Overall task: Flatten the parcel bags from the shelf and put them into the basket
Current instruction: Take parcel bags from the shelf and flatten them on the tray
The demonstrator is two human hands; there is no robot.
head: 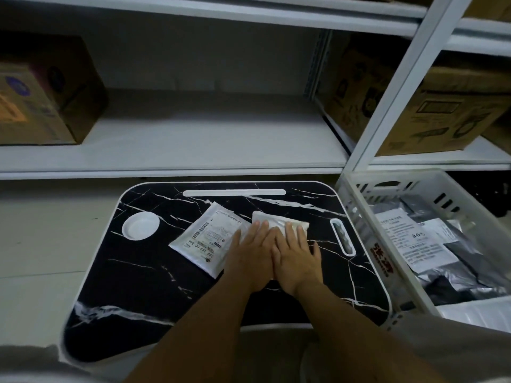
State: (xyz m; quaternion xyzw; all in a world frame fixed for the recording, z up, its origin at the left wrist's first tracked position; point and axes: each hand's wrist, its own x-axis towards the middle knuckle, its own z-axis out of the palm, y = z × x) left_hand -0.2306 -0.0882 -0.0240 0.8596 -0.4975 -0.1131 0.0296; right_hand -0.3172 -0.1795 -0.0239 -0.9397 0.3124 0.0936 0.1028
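While both hands, left hand (253, 250) and right hand (296, 257), press flat-fingered on a white parcel bag (272, 221) on the desk (138, 286), the basket (359, 217) sits at three o'clock.

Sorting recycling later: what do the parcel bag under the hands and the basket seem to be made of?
Parcel bag: seemingly thin white plastic film, slightly glossy, creased where the left hand and right hand press it. Basket: apparently rigid white moulded plastic, with slotted walls.
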